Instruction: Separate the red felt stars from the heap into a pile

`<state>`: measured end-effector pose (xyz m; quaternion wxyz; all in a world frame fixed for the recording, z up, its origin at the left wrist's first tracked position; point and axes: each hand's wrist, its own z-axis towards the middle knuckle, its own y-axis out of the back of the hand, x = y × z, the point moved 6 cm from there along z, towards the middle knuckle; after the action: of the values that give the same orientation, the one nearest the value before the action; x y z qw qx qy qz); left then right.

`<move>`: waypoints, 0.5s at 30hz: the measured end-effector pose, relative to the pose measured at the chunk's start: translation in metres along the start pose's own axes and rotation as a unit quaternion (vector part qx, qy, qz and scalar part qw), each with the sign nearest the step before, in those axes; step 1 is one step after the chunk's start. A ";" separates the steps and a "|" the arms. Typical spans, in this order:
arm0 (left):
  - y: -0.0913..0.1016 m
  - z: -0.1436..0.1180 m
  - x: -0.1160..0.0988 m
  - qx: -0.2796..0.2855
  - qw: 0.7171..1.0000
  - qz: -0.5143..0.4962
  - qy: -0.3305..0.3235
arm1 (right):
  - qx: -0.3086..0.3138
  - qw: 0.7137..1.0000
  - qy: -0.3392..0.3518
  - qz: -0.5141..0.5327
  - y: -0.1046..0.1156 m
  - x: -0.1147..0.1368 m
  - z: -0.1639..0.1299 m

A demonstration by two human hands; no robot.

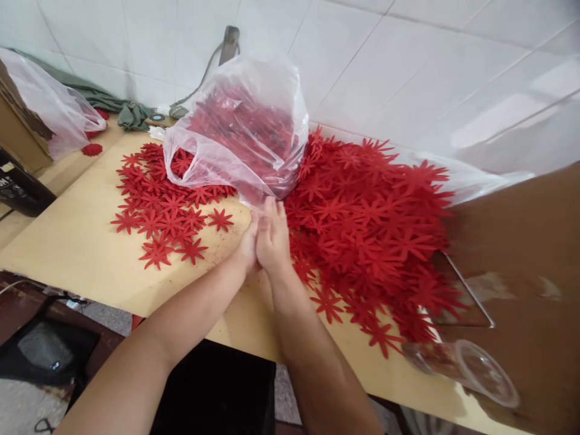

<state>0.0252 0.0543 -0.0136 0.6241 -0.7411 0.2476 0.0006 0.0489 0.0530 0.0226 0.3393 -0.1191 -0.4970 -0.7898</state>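
White wall tiles rise behind a pale wooden tabletop (77, 241) strewn with red flower-shaped cutouts. A clear plastic bag (244, 127), stuffed with more of the same red pieces, sits near the back of the board and serves as the fixed mark for everything else. Just in front of the bag's lower edge, the left hand (247, 241) and the right hand (273, 237) are pressed side by side, fingers stretched forward and touching the plastic where it meets the table. Both look mostly closed together rather than spread; whether they pinch a fold of the bag or a cutout beneath it cannot be told, since the fingertips are hidden against the plastic.

To the left of the bag lies a thin scatter of red flower cutouts (158, 217), mostly one layer deep. To the right of the bag a much thicker heap of cutouts (376, 229) spreads toward a clear plastic cup (475, 365) lying on its side at the near right edge. Far left of the bag, a second plastic bag (63, 115) rests against a cardboard box (18, 127).

Handling the bag well appears to call for a firm, low grip on the thin film and a slow pull, since the plastic is slack and its load could spill or drag loose flowers along.
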 end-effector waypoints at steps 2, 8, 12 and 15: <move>-0.003 0.000 0.012 0.010 0.999 0.040 0.028 | -0.047 0.997 -0.058 0.016 0.009 -0.026 0.010; 0.001 0.005 0.022 -0.034 0.997 0.061 0.019 | -0.091 0.993 -0.069 -0.029 0.012 -0.050 0.013; 0.004 0.006 0.012 -0.071 0.993 0.091 0.029 | -0.054 0.996 -0.064 -0.036 0.024 -0.033 0.014; 0.009 0.006 -0.002 -0.117 0.987 0.108 0.034 | -0.062 0.995 -0.070 -0.029 0.072 -0.025 0.003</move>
<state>0.0219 0.0596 -0.0226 0.5205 -0.7774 0.3459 0.0720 0.1144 0.0462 0.0619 0.2722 -0.1802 -0.4730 -0.8183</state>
